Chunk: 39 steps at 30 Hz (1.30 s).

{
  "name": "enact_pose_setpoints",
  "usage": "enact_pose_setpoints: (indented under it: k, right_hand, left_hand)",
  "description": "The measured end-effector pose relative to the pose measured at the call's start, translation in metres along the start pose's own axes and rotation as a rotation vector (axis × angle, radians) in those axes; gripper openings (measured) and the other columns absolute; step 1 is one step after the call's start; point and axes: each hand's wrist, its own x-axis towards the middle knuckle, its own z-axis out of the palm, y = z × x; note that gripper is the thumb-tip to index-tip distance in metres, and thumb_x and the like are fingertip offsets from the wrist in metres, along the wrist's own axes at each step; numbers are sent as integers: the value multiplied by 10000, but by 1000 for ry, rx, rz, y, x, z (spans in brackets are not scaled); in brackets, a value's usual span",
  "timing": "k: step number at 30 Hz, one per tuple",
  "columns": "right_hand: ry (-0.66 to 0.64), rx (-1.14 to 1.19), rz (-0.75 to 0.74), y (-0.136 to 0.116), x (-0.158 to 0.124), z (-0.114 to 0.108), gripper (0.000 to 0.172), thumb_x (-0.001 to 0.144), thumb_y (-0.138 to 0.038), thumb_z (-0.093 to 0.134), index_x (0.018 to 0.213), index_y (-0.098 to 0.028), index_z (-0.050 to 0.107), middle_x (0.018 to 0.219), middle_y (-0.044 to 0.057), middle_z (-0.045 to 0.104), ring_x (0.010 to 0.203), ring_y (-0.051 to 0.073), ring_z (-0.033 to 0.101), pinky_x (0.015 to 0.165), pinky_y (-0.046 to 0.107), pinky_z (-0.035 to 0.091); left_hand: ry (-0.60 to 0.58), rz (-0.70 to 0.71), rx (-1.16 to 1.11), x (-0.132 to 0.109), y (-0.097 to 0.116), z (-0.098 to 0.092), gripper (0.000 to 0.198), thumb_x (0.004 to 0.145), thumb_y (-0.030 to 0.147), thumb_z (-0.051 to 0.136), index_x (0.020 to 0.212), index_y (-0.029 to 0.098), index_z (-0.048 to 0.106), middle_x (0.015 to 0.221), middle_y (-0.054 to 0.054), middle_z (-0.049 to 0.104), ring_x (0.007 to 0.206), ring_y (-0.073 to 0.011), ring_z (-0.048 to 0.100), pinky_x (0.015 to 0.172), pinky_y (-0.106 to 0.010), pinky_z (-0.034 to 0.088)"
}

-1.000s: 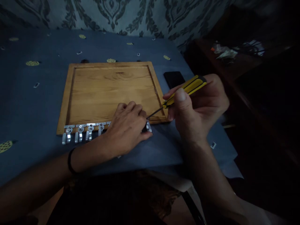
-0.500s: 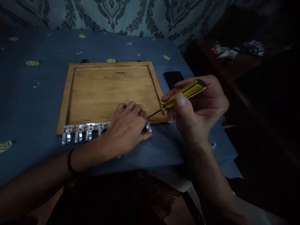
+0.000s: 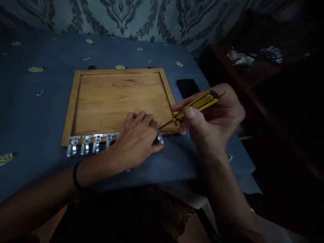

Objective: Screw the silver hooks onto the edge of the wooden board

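Observation:
A wooden board with a raised frame (image 3: 121, 101) lies flat, a metal hook rail (image 3: 98, 139) running along its near edge. My left hand (image 3: 139, 138) is closed around the right part of that rail, hiding several of its hooks. One shiny hook end (image 3: 160, 137) shows just past the fingers. In my right hand (image 3: 215, 118) is a yellow and black screwdriver (image 3: 196, 104), gripped between thumb and fingers. Its shaft slants down to the left, and the tip meets the rail beside my left fingers. The exact contact point is hidden.
A blue patterned cloth (image 3: 37, 114) covers the surface under the board. Beyond the board's right side lies a black flat phone-like object (image 3: 187, 87). Farther right, a dark wooden surface (image 3: 265, 71) holds a crumpled plastic bag (image 3: 243, 60). A patterned curtain or wall covering (image 3: 141, 20) stands behind.
The screwdriver handle and my right hand have shifted slightly left and down, with the fingers repositioned on the handle. My left hand stays in place on the rail.

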Motion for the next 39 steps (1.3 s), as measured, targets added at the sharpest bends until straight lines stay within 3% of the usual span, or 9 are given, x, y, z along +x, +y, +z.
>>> enact_pose_setpoints:
  k: [7, 14, 22, 39]
  right_hand:
    - [-33, -56, 80, 0, -4, 0, 202, 889, -424, 745, 1054, -307, 751, 888, -37, 777, 503, 77, 629, 383, 194, 513]
    - [181, 14, -11, 0, -2, 3, 103, 880, -361, 758, 962, -301, 775, 827, -14, 761, 419, 81, 542, 286, 237, 367]
    - [71, -119, 15, 0, -5, 3, 101, 893, -372, 736, 989, -344, 748, 833, -38, 765, 377, 87, 502, 300, 261, 407]
    - [29, -44, 43, 4, -8, 3, 144, 893, -380, 746, 1014, -301, 735, 862, -31, 753, 461, 68, 586, 336, 184, 435]
  left_hand:
    - [1, -7, -6, 0, 1, 0, 397, 880, 473, 744, 1040, 112, 703, 1045, -123, 675, 1085, -320, 577, 906, -435, 435]
    - [22, -1, 3, -1, 0, 1, 375, 865, 479, 760, 981, 127, 703, 1012, -108, 675, 1058, -308, 586, 892, -422, 439]
    - [19, 6, 5, -1, 0, 0, 365, 888, 460, 734, 1022, 123, 695, 1057, -123, 685, 1073, -309, 581, 894, -425, 436]
    - [7, 2, 4, 0, 0, -1, 372, 877, 474, 749, 1008, 130, 697, 1034, -113, 681, 1071, -309, 585, 886, -420, 437]
